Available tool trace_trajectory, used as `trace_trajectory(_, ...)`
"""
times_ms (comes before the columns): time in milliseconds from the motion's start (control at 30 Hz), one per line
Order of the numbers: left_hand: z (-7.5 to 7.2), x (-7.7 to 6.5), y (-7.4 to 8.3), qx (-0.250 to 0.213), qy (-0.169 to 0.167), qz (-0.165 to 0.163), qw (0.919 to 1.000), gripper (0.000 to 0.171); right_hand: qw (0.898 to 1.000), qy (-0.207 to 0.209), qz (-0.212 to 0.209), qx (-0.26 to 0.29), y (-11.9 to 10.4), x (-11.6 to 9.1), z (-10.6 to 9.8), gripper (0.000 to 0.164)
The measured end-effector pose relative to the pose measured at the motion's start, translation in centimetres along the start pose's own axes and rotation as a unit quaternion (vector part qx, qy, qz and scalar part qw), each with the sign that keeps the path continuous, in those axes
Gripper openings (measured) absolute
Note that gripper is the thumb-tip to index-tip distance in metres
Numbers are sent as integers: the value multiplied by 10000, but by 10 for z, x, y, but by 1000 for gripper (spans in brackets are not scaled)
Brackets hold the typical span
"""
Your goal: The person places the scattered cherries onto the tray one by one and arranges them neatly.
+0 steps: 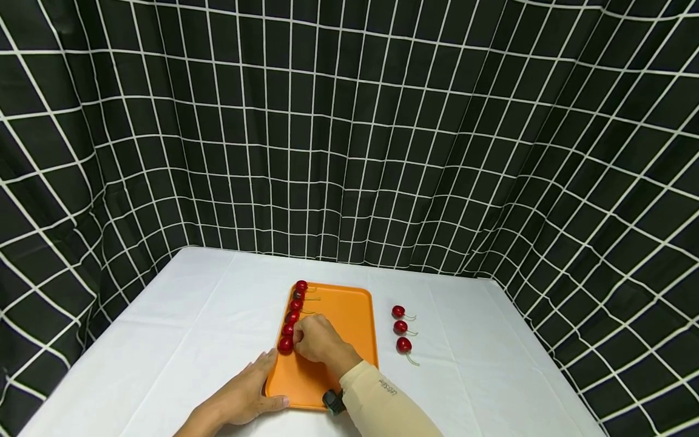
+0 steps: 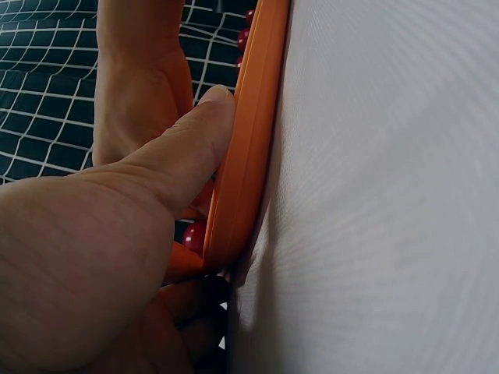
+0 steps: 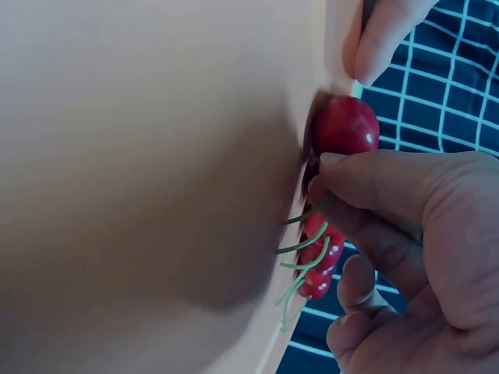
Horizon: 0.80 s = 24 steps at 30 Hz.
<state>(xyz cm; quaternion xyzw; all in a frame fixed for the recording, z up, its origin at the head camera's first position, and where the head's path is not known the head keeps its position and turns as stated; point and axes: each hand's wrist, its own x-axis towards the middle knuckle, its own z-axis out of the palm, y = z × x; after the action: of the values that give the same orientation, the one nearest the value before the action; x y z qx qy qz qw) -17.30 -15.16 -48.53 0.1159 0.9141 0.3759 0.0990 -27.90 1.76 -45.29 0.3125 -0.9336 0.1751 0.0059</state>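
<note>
Several red cherries [image 1: 292, 317] form a column along the left edge of an orange tray [image 1: 338, 328], most with thin green stems pointing right. At the near end of that column is my right hand [image 1: 317, 338], its thumb and index finger pinching beside the nearest cherry [image 3: 345, 125]. The fingertips partly cover that cherry in the right wrist view, and its stem is hidden. My left hand [image 1: 248, 388] spans the tray's near left corner. Its straight fingers lie along the left side, and the thumb [image 2: 191, 144] rests against the near rim.
Three more cherries [image 1: 400, 328] with stems lie in a column on the white tablecloth [image 1: 464, 364], right of the tray. A dark wrist device [image 1: 333, 400] is on the right forearm over the tray's near edge. Black cloth with a white grid [image 1: 327, 133] hangs around the table.
</note>
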Motion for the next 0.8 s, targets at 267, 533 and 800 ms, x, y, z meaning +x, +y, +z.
trace_trajectory(267,2,-1,2,-61,-21,-44,10000,109,9999,73,-30,125,4,-6,-6,28)
trace_trajectory(533,1,-1,1,116,40,-28,9999,110,9826,688,218,1714,16,-23,-40,13)
trace_trajectory(800,1,-1,0,132,77,-14,9999,111,9219,1896,180,3375,41,-55,-72,7)
